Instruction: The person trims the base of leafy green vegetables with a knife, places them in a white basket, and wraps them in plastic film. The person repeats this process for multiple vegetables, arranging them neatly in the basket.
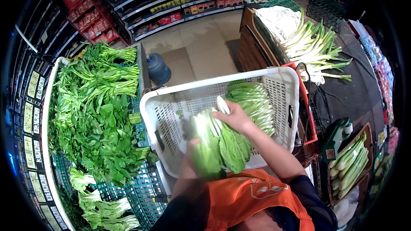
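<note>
A bunch of leafy green lettuce (231,147) with white stem ends is held over a white perforated plastic basket (221,78). My right hand (236,117) grips it near the pale stems, which point away from me. My left hand (193,147) is motion-blurred and supports the bunch from its left side, around the leaves. Inside the basket's right half lie more of the same greens (253,106), packed in a row with pale stems to the right. Bare perforated floor and a small leaf scrap (179,112) show on the basket's left side.
Bundled water spinach (118,83) and leafy greens fill a display at left, with heads of lettuce (109,210) and a green crate (146,195) nearer me. At right are scallions (311,45), a green tape dispenser (335,139) and a tray of bundled stalks (350,163). A water jug (158,69) stands beyond.
</note>
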A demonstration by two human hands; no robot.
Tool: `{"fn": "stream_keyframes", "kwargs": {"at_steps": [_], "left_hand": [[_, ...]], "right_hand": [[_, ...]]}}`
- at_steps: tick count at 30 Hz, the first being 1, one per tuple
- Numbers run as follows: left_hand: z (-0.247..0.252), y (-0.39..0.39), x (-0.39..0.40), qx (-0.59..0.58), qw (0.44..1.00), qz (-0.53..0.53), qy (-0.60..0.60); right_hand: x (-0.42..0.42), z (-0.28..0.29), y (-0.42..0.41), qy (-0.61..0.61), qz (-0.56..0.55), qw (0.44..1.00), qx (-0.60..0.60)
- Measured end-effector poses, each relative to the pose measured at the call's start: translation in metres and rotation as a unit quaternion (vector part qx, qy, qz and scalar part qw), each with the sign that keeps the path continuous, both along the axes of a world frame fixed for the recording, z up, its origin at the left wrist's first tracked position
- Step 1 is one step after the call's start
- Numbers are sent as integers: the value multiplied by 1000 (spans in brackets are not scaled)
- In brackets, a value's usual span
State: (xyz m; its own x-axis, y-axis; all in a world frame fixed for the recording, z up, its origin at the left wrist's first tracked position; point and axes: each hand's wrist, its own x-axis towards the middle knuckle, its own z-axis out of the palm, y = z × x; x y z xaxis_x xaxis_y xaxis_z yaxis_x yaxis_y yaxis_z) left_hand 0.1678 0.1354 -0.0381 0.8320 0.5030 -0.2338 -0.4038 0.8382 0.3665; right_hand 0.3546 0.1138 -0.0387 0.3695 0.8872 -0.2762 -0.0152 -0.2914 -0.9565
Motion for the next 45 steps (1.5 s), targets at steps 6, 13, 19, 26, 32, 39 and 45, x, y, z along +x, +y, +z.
{"fn": "stream_keyframes", "kwargs": {"at_steps": [6,13,19,26,32,39,45], "left_hand": [[-48,14,-4,74,985,-36,153],[-62,16,-6,40,989,26,139],[-59,28,-1,-49,996,26,63],[-56,44,-4,-32,997,13,-62],[-48,40,-1,-66,995,12,-74],[-81,46,10,12,998,23,-61],[-77,41,5,-5,997,8,-74]], "right_hand": [[-14,20,3,-301,22,951,72],[16,35,5,-187,4,979,74],[-2,49,13,-435,58,891,114],[14,73,21,-363,97,921,102],[14,75,21,-293,79,952,35],[6,58,24,-410,72,903,107],[7,61,20,-389,141,910,-6]]}}
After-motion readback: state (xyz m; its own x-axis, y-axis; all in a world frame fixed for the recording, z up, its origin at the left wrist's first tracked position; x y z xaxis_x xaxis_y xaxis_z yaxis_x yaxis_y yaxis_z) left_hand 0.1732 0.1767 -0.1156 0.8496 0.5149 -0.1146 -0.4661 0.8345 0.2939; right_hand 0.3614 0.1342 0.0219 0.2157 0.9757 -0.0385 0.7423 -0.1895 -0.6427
